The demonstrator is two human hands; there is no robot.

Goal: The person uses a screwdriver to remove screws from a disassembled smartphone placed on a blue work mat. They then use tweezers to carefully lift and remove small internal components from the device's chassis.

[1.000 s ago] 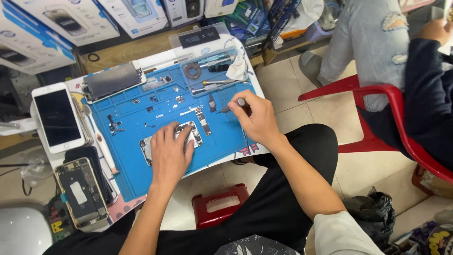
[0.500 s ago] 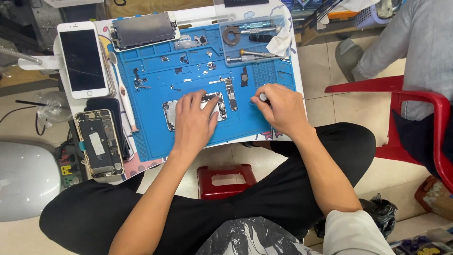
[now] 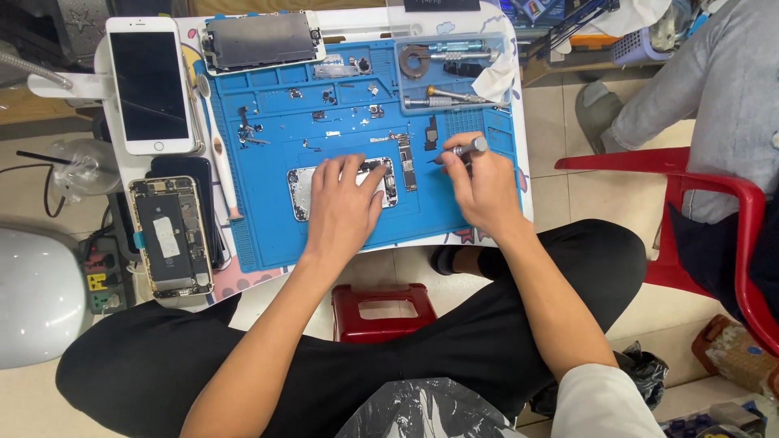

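While the left hand lies flat, fingers spread and open, on the opened silver phone housing, the right hand is closed around a slim grey metal screwdriver. That tool is held low and nearly level, its dark tip pointing left toward a narrow dark logic board lying just right of the housing; whether the tip touches anything is hard to tell from this angle. The housing sits near the middle of a blue silicone repair mat, which covers most of a white work board.

Small black parts and screws are scattered across the upper half of the mat. A detached phone screen with its grey metal back plate upward lies at the mat's top edge. In the clear plastic tray at the upper right rest a grey ring-shaped part, further metal drivers and a crumpled white tissue.

Left of the mat lie a white smartphone with a dark screen and, below it, a second opened phone showing its black battery. A small red plastic stool stands beneath the person's black-trousered legs. At the right edge a second person in grey sits on a red plastic chair.
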